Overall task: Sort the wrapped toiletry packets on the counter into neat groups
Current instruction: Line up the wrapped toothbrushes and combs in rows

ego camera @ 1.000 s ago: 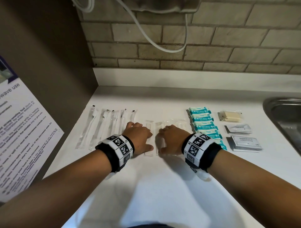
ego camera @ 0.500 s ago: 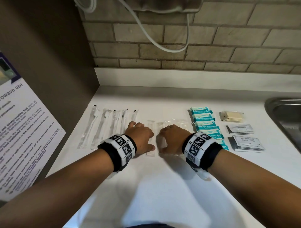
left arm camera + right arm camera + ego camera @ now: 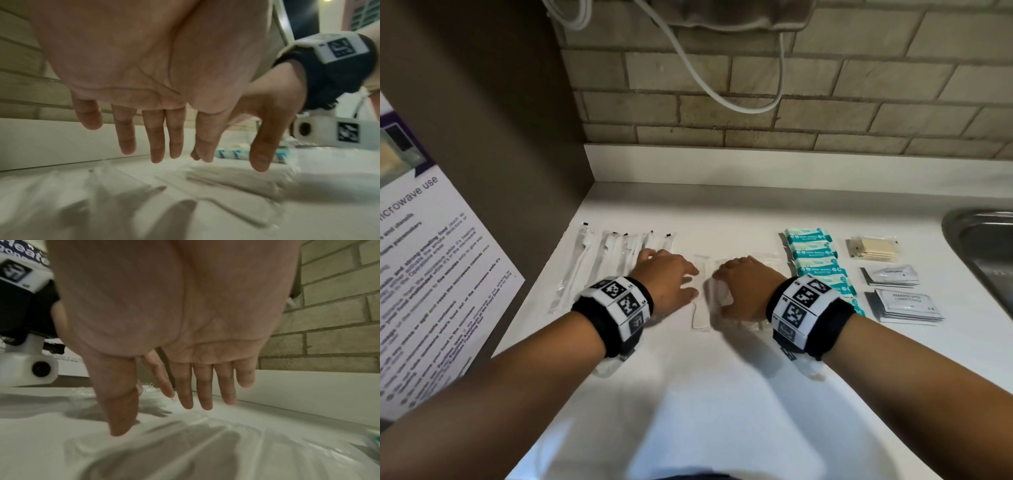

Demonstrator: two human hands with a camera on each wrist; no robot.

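Note:
Both hands hover side by side, palms down, over flat clear-wrapped packets [image 3: 700, 308] in the middle of the white counter [image 3: 722, 394]. My left hand [image 3: 667, 281] has straight, spread fingers [image 3: 158, 146] just above the surface and holds nothing. My right hand [image 3: 746, 284] is likewise open, its fingers [image 3: 185, 394] straight over crinkled clear wrappers [image 3: 205, 443]. I cannot tell whether the thumb touches them. Long wrapped toothbrush packets [image 3: 599, 263] lie in a row to the left. Teal packets [image 3: 815, 260] form a column to the right.
Right of the teal column lie a pack of wooden sticks [image 3: 873, 248], toothpaste sachets [image 3: 890, 275] and shampoo sachets [image 3: 907, 305]. A steel sink [image 3: 983, 246] sits at the far right. A brown side wall with a poster [image 3: 431, 274] bounds the left, a brick wall the back.
Both hands stay almost in place over the clear packets. The packets on the counter lie as before.

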